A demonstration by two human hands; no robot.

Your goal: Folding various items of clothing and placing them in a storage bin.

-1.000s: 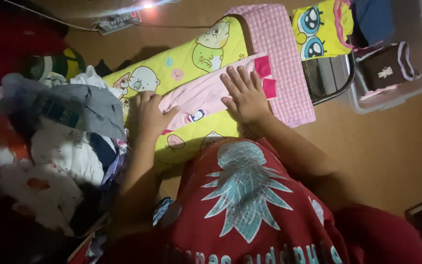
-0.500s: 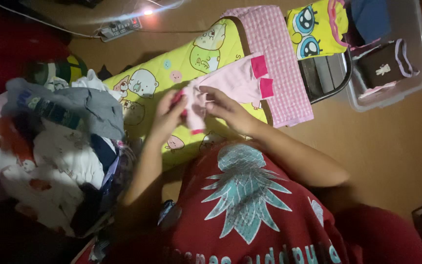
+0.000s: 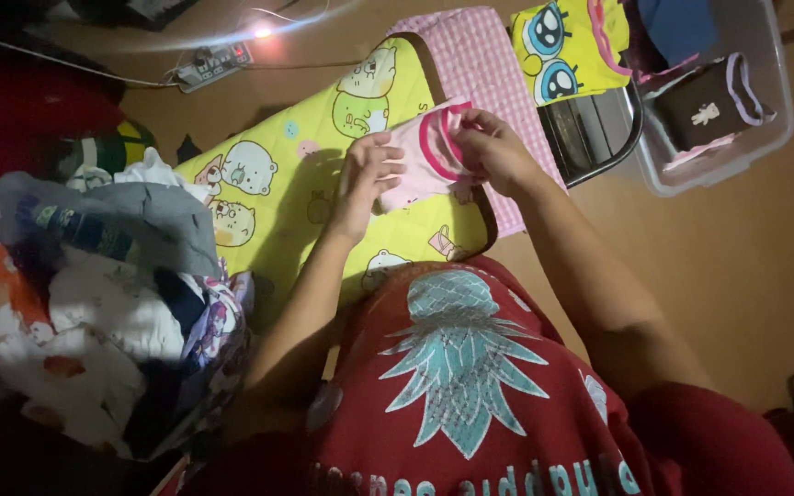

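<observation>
Both hands, left hand [image 3: 367, 174] and right hand [image 3: 493, 147], clench the small pink garment [image 3: 423, 158] between them, above the yellow quilted mat [image 3: 305, 138].

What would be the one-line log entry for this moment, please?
left hand: holds pink garment | right hand: holds same garment | under it: yellow mat | left: clothes pile | right: plastic bin

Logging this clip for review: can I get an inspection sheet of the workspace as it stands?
Surface: yellow cartoon-print quilted mat on a brown floor.
Job's things: small pink garment, folded, lifted off the mat.
Clutter: heap of clothes at left; clear bin holding folded clothes; pink checked cloth.
Hands: left hand and right hand both grip the garment.
Cables: power strip with cord.
Surroundings: dim room.
</observation>
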